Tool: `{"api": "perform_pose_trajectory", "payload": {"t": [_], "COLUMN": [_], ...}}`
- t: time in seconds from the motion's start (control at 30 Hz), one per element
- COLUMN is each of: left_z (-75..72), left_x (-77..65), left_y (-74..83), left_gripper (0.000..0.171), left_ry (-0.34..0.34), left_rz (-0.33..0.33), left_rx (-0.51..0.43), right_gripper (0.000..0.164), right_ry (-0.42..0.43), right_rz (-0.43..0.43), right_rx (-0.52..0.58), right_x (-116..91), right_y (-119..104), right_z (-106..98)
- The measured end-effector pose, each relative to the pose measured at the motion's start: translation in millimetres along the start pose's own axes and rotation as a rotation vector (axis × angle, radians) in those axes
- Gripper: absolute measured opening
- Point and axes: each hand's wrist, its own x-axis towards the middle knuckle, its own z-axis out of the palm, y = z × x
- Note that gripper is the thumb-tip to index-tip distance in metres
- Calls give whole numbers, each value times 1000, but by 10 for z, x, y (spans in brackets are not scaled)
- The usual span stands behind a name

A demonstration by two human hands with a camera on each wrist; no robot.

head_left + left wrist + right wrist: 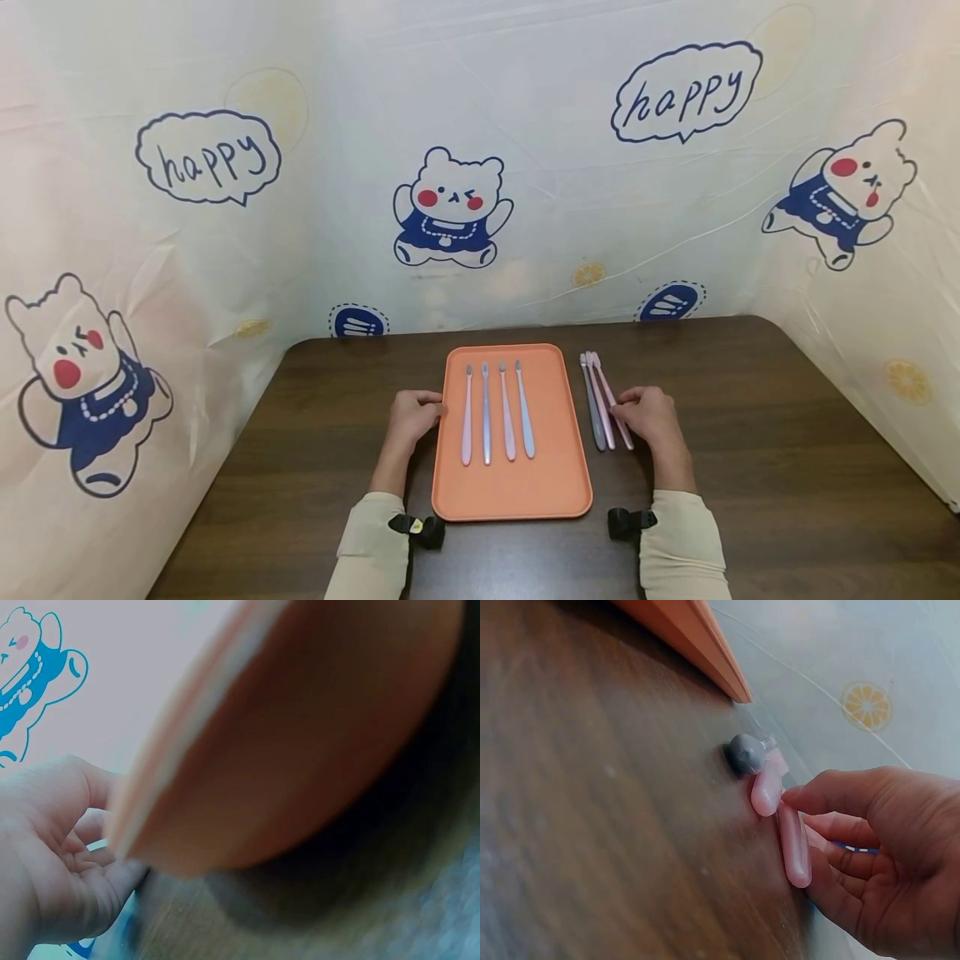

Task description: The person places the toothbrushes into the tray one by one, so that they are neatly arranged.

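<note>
An orange tray (pixel 513 496) lies on the table, and my left hand (pixel 411 419) grips its left rim between thumb and fingers. Across the tray runs a row of toothbrushes, heads away from me: pink (pixel 467 437), periwinkle (pixel 486 429), another pink (pixel 509 433) and light blue (pixel 528 429). Right of the tray, a grey toothbrush (pixel 596 417) and a pink toothbrush (pixel 604 417) lie close together. Beside them, my right hand (pixel 654 417) pinches the handle of the outermost pink toothbrush (pixel 798 859) with thumb and fingertips. In the left wrist view the tray's edge (pixel 187 750) is blurred.
The brown wooden table (pixel 795 475) extends to both sides. A light sheet (pixel 555 217) printed with bears and the word "happy" hangs around its back and sides. Black wrist cameras (pixel 427 532) sit on both sleeves (pixel 682 542).
</note>
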Motion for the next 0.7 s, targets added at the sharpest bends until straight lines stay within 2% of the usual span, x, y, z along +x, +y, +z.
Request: {"api": "perform_pose_trajectory", "payload": {"t": [0.7], "left_z": [0], "left_x": [2], "left_y": [4], "left_gripper": [25], "left_ry": [3], "left_rz": [5], "left_rx": [0], "right_gripper": [26], "right_ry": [19], "right_rz": [5], "right_rx": [-87], "right_x": [1], "right_y": [-21], "right_z": [27]}}
